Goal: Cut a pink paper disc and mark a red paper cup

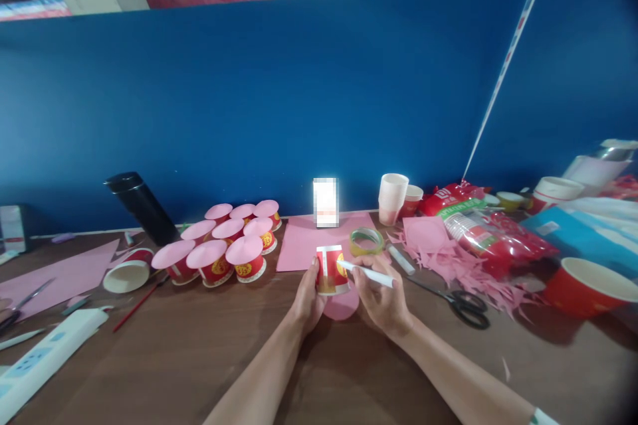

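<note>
My left hand [310, 302] is closed around the side of a red paper cup [329, 279] with a gold print and a pale vertical strip. In my right hand [381, 302] is a white pen [373, 275], its tip at the cup's gold print. A round pink paper disc [343, 305] shows just below the cup, partly covered by my hands; whether it touches the cup I cannot tell. Behind the cup lie a pink sheet [299, 246] and a roll of tape [366, 239]. A glue stick [400, 259] is to the right.
Several red cups topped with pink discs [244, 249] stand at left, near a black bottle [142, 206] and a power strip [50, 358]. Scissors [468, 309], pink paper scraps [478, 272], stacked white cups [393, 199] and a red cup [583, 289] are at right.
</note>
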Tool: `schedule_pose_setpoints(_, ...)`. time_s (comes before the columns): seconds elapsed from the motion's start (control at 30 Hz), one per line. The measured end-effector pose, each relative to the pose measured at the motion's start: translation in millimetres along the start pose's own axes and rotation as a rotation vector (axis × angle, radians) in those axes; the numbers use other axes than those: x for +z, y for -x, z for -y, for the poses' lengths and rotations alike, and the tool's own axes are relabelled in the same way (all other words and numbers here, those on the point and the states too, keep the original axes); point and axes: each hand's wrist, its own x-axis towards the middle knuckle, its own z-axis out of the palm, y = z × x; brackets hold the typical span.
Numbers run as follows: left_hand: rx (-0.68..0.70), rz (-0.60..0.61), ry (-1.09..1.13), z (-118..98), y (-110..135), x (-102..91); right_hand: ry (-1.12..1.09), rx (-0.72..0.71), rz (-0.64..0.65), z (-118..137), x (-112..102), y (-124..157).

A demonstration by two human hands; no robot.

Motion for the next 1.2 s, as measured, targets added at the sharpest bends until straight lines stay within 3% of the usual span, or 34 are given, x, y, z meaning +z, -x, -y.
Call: schedule_pose_setpoints(1.2, -0.015, 0.012, 0.01, 1.7, -1.1, -2.3, 0.025, -0.01, -0.04, 1.1, -0.3, -2.1)
